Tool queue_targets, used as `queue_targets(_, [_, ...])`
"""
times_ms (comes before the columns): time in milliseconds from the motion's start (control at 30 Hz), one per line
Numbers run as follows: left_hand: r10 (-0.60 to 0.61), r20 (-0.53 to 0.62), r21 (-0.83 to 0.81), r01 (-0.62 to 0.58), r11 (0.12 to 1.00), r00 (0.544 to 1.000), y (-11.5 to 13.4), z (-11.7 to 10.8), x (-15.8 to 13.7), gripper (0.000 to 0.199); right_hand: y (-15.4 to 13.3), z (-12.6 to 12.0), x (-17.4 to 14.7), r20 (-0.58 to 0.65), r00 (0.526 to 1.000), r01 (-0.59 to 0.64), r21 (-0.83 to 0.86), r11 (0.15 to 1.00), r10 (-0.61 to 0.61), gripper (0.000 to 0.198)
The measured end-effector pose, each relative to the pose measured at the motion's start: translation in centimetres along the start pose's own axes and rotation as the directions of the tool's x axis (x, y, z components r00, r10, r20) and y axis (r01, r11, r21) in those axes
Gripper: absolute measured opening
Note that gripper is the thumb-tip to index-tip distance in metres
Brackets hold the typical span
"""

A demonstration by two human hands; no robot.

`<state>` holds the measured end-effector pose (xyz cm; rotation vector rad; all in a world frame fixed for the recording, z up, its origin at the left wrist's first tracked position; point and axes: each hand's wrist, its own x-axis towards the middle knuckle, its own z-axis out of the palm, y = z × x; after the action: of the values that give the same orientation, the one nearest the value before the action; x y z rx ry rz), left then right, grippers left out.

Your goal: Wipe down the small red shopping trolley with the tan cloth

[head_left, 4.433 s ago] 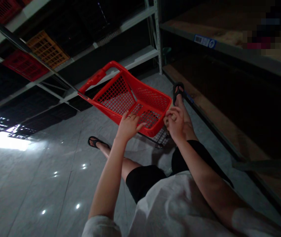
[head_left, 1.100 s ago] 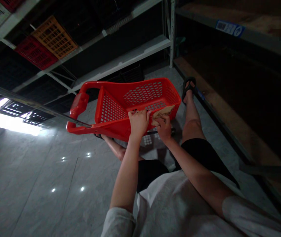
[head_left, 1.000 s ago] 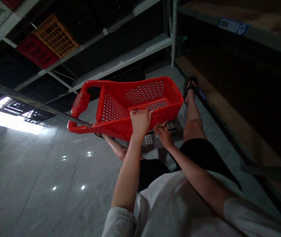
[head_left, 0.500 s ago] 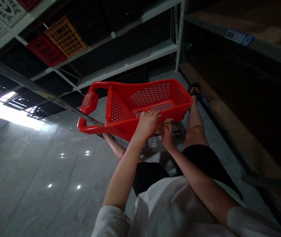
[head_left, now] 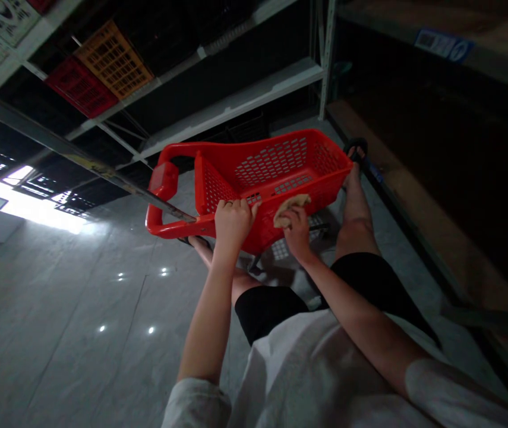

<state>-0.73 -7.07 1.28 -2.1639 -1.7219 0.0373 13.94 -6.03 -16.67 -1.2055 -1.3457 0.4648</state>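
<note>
One red shopping cart [head_left: 259,230], centre of the frame: our left hand [head_left: 233,224] is curled over the near rim, thumb out to the side. One tan cloth [head_left: 286,208], folded, just right of centre: we have it pinched in our right hand [head_left: 297,233] at the cart's near side; contact we cannot confirm. Upper left: one orange crate [head_left: 114,59] beside one dark red crate [head_left: 81,88]. Upper right: one blue-and-white label [head_left: 443,45].
</note>
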Motion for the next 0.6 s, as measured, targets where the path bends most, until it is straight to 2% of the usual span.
queue_targets(100, [0.021, -0.017, -0.020, -0.021, 1.000, 1.000, 0.5, 0.2, 0.4, 0.054, 3.1, -0.3, -3.3, 0.127, 0.976, -0.170, -0.057, 0.984, 0.177, 0.023])
queue_targets(167, [0.030, -0.025, -0.038, -0.031, 0.999, 0.999, 0.9, 0.1, 0.7, 0.050, 2.9, -0.6, -2.9, 0.107, 0.974, -0.192, -0.059, 0.980, 0.197, 0.024])
queue_targets(267, [0.058, -0.027, -0.040, -0.059, 0.997, 0.998, 1.8, -0.4, 1.3, 0.045, -0.4, -0.8, 0.8, -0.038, 0.998, -0.042, 0.033, 0.999, 0.043, 0.030])
queue_targets(333, [0.097, -0.011, -0.029, -0.097, 0.995, 0.995, 2.4, -0.8, 1.7, 0.040, -2.8, -0.9, 3.3, -0.141, 0.986, 0.101, 0.084, 0.991, -0.088, 0.031])
queue_targets(400, [0.139, 0.004, -0.027, -0.139, 0.990, 0.990, 2.9, -1.2, 1.9, 0.033, -3.6, -0.7, 4.2, -0.193, 0.969, 0.170, 0.084, 0.982, -0.151, 0.032])
queue_targets(467, [0.177, 0.006, -0.026, -0.177, 0.984, 0.984, 3.5, -1.5, 2.1, 0.029, -2.3, -0.5, 2.8, -0.177, 0.977, 0.129, 0.049, 0.990, -0.118, 0.032])
queue_targets(600, [0.241, -0.027, -0.019, -0.242, 0.970, 0.970, 4.8, -1.5, 2.9, 0.028, 3.0, -0.6, -3.4, -0.017, 0.997, -0.071, -0.052, 0.996, 0.070, 0.027])
